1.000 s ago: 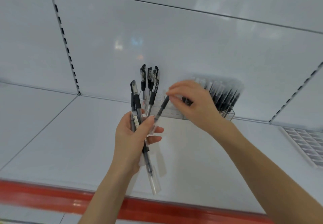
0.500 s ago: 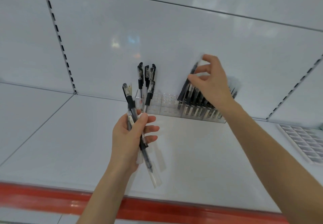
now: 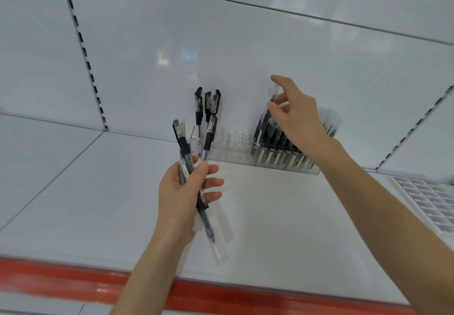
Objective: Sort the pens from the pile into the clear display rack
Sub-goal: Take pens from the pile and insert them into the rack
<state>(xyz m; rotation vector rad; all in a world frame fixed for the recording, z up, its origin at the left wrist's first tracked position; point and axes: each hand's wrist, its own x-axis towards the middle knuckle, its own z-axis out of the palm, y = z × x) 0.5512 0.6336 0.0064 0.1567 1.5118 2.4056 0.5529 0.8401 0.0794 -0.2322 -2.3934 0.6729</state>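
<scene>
Slotting one pen is the step in hand. The right hand [image 3: 296, 120] pinches a pen [image 3: 272, 97] by its top, thumb against fingertips, over the right end of the rack [image 3: 238, 142], where dark pens [image 3: 277, 135] stand packed. Whether it is seated I cannot tell; next it likely needs pushing straight down, then release. The middle cells look empty. The left hand [image 3: 181, 196] grips the waiting bunch [image 3: 183, 143] near the rack's left end.

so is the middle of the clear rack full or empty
Empty. Midway along the clear rack only bare holes show; the left-end pens and right-side pens stand either side.
</scene>
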